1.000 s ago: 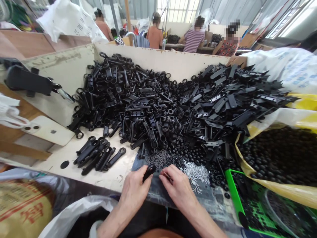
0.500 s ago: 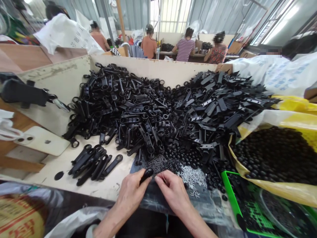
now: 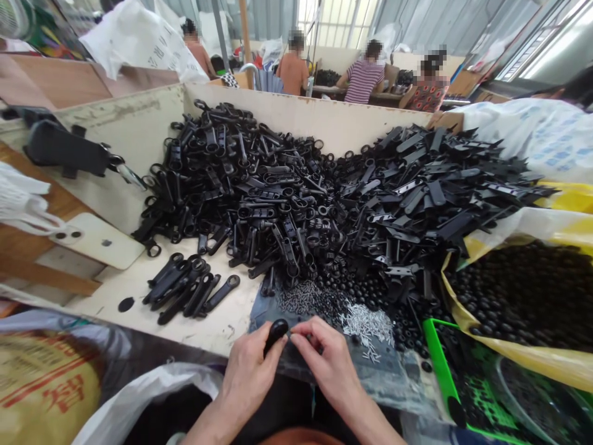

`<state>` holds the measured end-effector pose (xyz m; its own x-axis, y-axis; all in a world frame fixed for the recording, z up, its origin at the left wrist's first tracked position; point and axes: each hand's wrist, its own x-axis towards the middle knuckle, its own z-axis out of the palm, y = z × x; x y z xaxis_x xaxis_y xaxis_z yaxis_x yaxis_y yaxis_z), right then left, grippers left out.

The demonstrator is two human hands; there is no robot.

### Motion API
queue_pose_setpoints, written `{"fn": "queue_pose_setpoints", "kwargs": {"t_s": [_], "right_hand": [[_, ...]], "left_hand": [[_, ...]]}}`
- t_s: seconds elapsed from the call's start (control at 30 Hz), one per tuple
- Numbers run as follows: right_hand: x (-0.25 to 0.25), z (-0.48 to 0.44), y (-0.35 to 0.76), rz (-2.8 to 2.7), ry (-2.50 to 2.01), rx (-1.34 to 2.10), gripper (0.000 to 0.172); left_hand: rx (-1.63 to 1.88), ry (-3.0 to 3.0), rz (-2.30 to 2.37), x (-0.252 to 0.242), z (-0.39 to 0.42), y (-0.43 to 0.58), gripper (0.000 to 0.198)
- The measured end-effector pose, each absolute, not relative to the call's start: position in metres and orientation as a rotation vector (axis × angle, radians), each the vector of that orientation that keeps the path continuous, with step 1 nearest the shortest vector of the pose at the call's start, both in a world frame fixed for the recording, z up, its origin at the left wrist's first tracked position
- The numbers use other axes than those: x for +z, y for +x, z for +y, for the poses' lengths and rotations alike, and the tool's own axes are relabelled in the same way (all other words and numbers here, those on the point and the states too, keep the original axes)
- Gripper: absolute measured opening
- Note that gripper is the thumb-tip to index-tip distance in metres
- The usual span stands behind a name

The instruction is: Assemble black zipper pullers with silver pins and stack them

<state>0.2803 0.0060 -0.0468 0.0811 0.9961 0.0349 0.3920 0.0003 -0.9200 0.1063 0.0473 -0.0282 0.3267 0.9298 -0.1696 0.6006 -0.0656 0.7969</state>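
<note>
My left hand [image 3: 250, 374] is closed round a black plastic handle piece [image 3: 276, 331], holding it upright at the near edge of the table. My right hand [image 3: 324, 364] pinches at the top of that piece with thumb and forefinger; what it holds there is too small to make out. Just beyond my hands lie small silver pins [image 3: 365, 324] and small black round parts [image 3: 352, 287] on a clear plastic sheet. A neat batch of several black handles [image 3: 185, 290] lies to the left of my hands. A big heap of black handle parts [image 3: 296, 185] fills the table behind.
A white phone [image 3: 95, 241] lies at the left edge beside a black tool [image 3: 69, 151]. A yellow-rimmed bag of black round parts [image 3: 523, 296] and a green crate [image 3: 445, 377] stand on the right. Several people sit with their backs turned at a far table [image 3: 361, 77].
My hands have stayed at the near edge; my right fingers have closed in on the top of the piece. The view has shifted slightly.
</note>
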Motion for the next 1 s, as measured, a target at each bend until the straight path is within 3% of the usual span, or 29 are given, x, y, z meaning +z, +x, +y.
{"fn": "queue_pose_setpoints", "kwargs": {"t_s": [0.17, 0.37, 0.7, 0.83, 1.0], "right_hand": [[-0.052, 0.012, 0.279, -1.776, -1.528, 0.659, 0.021], [-0.051, 0.012, 0.294, -1.68, -1.578, 0.551, 0.016], [-0.059, 0.019, 0.291, -1.801, -1.708, 0.36, 0.025], [-0.058, 0.024, 0.287, -1.787, -1.693, 0.371, 0.027], [-0.033, 0.017, 0.293, -1.591, -1.522, 0.644, 0.014]], "left_hand": [[0.498, 1.529, 1.403, -0.026, 0.054, 0.102, 0.031], [0.559, 1.365, 1.398, -0.035, 0.054, 0.095, 0.04], [0.651, 0.937, 1.341, -0.031, 0.051, 0.1, 0.046], [0.671, 0.818, 1.281, -0.03, 0.051, 0.103, 0.049], [0.653, 0.749, 1.176, -0.023, 0.047, 0.114, 0.048]]}}
